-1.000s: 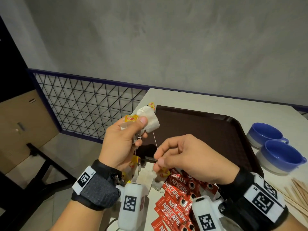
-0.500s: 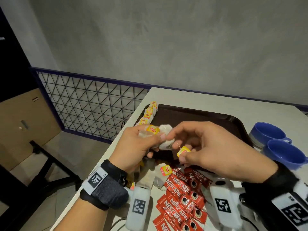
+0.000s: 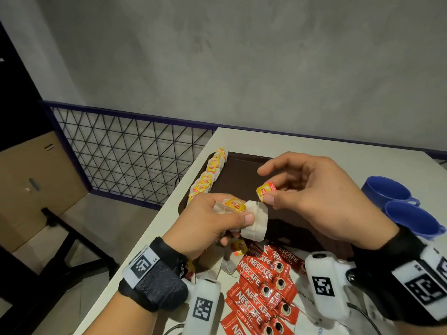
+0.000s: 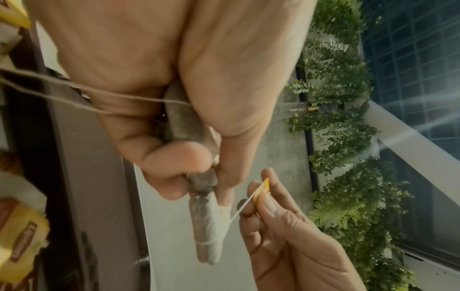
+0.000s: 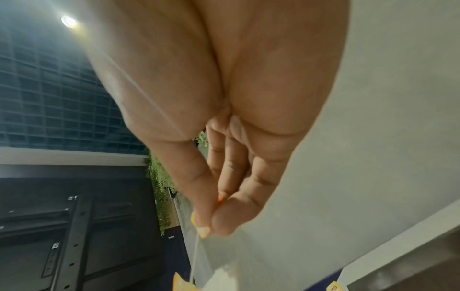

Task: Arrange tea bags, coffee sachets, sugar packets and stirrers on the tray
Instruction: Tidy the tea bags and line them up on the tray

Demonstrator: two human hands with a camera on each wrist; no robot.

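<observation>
My left hand (image 3: 212, 223) is clenched around a small bunch of white paper tea bags (image 3: 255, 223), thumb pressed flat on the front one, with a yellow-and-red paper tag (image 3: 234, 204) lying across the top of the bunch. My right hand (image 3: 312, 197) pinches a second yellow-and-red tag (image 3: 266, 189) between thumb and forefinger, the other fingers loosely spread above it; the thin white string (image 4: 245, 204) runs taut from that tag down to the held bag. Both hands hang above the near edge of the dark brown plastic tray (image 3: 244, 175), close together, wrists angled inward.

I judge these bags to be nearly weightless, soft and easy to crush or tear, and the string liable to snag. The tag is the stiffest part, so I would steer by it and support the bag body gently at its sides.

Along the tray's left rim a row of tea bags with yellow tags (image 3: 209, 174) already lies in an overlapping line. On the pale counter (image 3: 314, 146) near me, red Nescafe coffee sachets (image 3: 263, 279) sit in a loose pile beside a few loose tea bags (image 3: 239, 247), not yet on the tray. Two blue ceramic cups (image 3: 401, 204) stand to the right. I cannot see the sugar packets or the stirrers.
</observation>
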